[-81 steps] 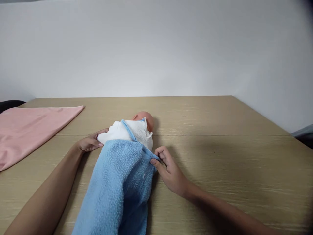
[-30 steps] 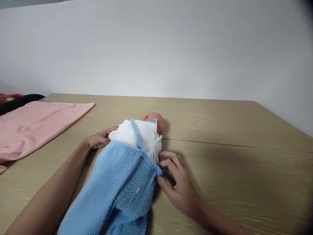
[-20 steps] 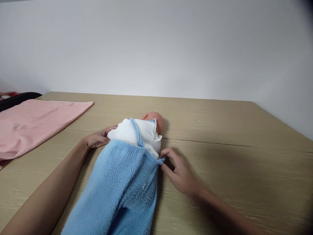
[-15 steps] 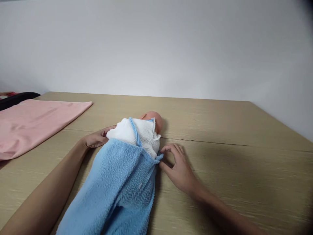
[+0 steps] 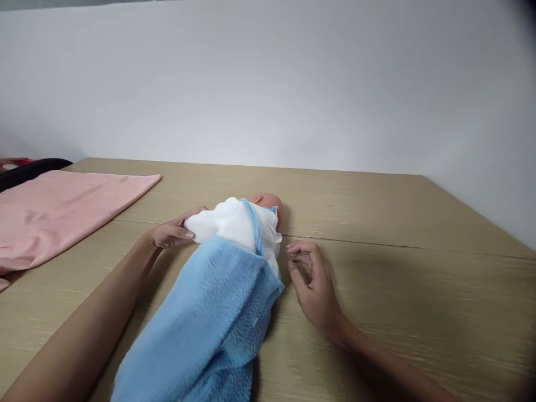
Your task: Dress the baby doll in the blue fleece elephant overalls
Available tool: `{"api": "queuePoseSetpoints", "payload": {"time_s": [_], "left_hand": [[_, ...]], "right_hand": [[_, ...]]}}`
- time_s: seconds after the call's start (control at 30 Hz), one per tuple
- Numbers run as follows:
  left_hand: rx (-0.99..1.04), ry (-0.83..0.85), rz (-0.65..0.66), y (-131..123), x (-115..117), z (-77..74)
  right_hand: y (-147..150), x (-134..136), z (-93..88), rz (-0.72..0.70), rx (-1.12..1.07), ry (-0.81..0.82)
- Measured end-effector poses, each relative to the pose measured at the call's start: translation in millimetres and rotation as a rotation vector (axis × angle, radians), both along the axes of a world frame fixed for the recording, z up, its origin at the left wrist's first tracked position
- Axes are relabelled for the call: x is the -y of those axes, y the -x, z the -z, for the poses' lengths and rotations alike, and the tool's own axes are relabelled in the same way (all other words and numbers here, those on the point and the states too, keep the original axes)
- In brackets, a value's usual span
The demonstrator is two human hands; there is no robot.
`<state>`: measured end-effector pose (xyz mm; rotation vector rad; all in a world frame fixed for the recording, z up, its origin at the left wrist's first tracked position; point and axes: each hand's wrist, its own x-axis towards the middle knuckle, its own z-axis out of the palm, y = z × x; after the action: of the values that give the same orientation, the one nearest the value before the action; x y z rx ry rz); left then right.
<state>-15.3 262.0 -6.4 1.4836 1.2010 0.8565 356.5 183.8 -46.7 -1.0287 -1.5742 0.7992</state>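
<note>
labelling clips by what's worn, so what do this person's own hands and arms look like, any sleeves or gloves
The left hand and right hand are ungloved. Both forearms are bare, with no sleeve in view. No ring, watch, bracelet or marking shows.

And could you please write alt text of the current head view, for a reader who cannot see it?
A doll wrapped in a blue-and-white cloth lies on a wooden table; a person's left hand grips the cloth's white part, while the right hand, fingers loosely curled, is apart from it on the other side. A pink cloth lies at left.
</note>
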Motion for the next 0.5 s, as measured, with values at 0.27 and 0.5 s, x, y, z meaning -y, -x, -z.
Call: {"api": "queuePoseSetpoints", "payload": {"time_s": [0.27, 0.5], "left_hand": [[0.184, -0.015, 0.167, -65, 18, -64.3], [-0.075, -0.082, 0.15, -119, 51, -101.2]], "right_hand": [[-14, 31, -89.9, -0.158, -0.103, 0.453], [-48, 27, -108.4, -0.137, -0.231, 0.738]]}}
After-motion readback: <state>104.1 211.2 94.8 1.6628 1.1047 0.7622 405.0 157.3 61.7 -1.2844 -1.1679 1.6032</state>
